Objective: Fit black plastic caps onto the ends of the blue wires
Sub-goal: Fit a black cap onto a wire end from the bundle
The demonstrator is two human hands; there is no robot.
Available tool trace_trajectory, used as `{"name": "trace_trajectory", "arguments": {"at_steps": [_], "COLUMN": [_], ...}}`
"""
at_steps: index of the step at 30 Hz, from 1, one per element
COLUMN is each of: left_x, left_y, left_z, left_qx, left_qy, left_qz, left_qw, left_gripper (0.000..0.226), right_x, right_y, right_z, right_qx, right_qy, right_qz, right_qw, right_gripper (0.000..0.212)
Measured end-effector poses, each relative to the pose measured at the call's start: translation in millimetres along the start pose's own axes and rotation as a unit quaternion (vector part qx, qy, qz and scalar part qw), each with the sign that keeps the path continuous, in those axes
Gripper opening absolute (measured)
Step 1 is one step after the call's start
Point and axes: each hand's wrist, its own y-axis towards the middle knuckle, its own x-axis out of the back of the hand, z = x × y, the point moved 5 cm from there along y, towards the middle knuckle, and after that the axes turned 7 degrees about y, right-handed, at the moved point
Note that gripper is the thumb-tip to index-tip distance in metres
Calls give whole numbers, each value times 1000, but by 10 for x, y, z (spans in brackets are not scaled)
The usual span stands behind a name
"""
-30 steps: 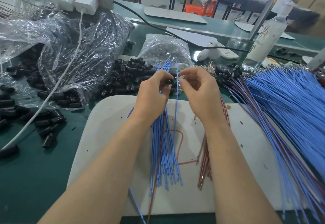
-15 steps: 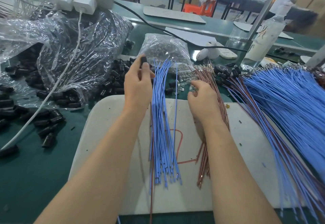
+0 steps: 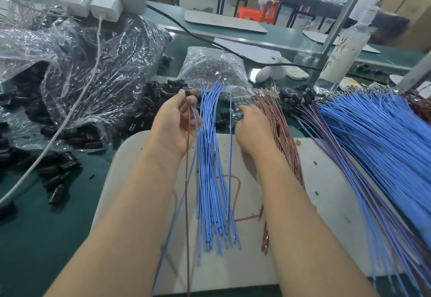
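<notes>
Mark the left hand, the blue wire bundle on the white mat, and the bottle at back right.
left hand (image 3: 173,125), head view, on the palm.
blue wire bundle (image 3: 211,156), head view, mid-length of the strands.
bottle (image 3: 341,55), head view, on its labelled body.

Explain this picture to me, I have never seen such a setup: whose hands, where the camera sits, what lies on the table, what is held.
No machine here: a person works with bare hands, filmed by one camera on their head, looking down. The left hand pinches a black cap; a blue wire and a brown wire hang below it. The right hand lies beside the brown wires; whether it holds anything is hidden. On the white board lies a blue wire bundle; loose caps lie beyond it.
</notes>
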Motion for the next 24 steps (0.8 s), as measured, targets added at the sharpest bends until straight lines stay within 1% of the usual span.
{"name": "trace_trajectory", "arguments": {"at_steps": [3,5,6,8,10,14,18,22,24], "left_x": [-6,-12,-16,-30,-33,-22,-19,-24,-25], "left_y": [-3,-3,-3,-1,-1,10,20,23,25], "left_z": [15,21,25,40,51,71,88,90,97], "left_qx": [0,2,4,9,13,11,5,-2,0], "left_qy": [10,10,9,6,6,27,52,69,71], "left_qz": [4,6,7,9,8,-7,-16,-23,-27], "left_qw": [1000,1000,1000,1000,1000,1000,998,997,997], "left_gripper": [23,23,24,24,24,23,22,22,22], "right_x": [-77,-81,-54,66,182,297,299,318,289], "right_y": [66,67,65,70,83,126,153,121,137], "right_z": [78,72,45,-69,-212,-370,-365,-278,-263], "right_qx": [12,21,22,8,-23,-67,-61,-28,-32], "right_qy": [-30,14,45,87,85,88,88,89,77], "right_qz": [33,45,38,-7,-43,-76,-84,-126,-102], "right_qw": [999,999,998,996,995,991,991,988,991], "right_gripper": [45,45,46,46,46,49,46,39,39]}}
